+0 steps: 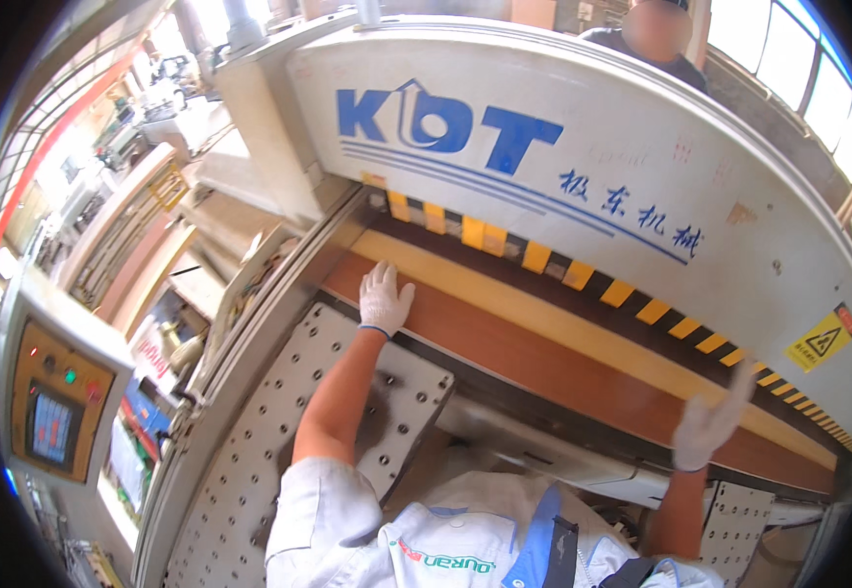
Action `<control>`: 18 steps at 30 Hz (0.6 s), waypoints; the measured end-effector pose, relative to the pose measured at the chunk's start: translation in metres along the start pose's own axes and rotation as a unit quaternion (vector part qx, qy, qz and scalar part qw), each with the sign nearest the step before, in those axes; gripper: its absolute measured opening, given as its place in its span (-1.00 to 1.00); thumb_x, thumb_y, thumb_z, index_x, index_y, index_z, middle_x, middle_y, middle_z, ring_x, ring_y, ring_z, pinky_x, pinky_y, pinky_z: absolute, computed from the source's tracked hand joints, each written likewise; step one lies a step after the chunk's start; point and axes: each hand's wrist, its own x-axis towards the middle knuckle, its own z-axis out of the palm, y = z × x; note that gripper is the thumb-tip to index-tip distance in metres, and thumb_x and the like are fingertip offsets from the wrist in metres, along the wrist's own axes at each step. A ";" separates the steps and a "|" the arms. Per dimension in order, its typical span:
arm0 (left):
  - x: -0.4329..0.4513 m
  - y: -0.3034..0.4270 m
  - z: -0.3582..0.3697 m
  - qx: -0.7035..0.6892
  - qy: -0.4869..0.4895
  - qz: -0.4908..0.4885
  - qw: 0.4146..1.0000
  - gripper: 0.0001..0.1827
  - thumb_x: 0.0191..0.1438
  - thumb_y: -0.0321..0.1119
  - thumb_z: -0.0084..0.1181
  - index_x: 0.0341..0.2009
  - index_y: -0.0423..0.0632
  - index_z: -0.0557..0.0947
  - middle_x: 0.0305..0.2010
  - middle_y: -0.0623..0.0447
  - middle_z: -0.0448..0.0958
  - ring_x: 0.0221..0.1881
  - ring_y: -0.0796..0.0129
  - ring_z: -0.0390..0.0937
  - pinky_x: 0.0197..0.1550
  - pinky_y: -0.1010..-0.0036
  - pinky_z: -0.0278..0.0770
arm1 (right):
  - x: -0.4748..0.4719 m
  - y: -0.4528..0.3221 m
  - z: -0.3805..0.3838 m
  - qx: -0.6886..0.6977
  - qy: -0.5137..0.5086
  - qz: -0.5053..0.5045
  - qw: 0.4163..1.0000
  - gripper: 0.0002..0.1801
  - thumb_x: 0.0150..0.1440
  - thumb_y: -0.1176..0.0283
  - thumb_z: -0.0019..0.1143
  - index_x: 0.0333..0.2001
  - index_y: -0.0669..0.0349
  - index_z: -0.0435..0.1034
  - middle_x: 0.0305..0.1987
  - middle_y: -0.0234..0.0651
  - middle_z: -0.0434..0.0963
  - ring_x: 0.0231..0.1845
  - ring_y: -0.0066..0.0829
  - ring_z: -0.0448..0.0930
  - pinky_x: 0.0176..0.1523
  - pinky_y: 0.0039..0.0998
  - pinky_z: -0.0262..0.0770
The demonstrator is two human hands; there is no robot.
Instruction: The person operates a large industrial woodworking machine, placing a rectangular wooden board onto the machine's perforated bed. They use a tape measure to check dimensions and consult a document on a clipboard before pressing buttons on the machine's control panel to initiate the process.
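Note:
In a white glove, my left hand [386, 299] lies on the left end of a long reddish-brown board [529, 364], its fingers slightly spread. My right hand [709, 426], also gloved and blurred, is over the right part of that board with the fingers extended and holds nothing visible. A long pale yellow wood-toned strip or board [580, 338] runs alongside the brown one, on the machine side. Both lie beneath the black and yellow striped edge [558, 272] of a large white KDT machine [455, 88].
Perforated metal tables [301, 397] flank the open gap before me, another [738, 522] at the lower right. A control panel [54, 397] with a screen and buttons stands at the left. A metal rail [249, 353] borders the left side. Behind the machine is another person [609, 37].

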 end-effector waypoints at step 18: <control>0.276 -0.084 0.204 0.051 -0.159 -0.082 0.983 -0.24 0.41 0.27 -0.03 0.57 0.20 0.45 0.66 0.03 0.37 0.68 -0.01 0.17 0.66 -0.12 0.08 | -0.175 0.041 0.105 -0.217 -0.351 0.186 0.892 0.00 0.21 0.00 0.40 0.55 0.36 0.22 0.69 0.24 0.21 0.69 0.37 0.16 0.72 0.32 -0.09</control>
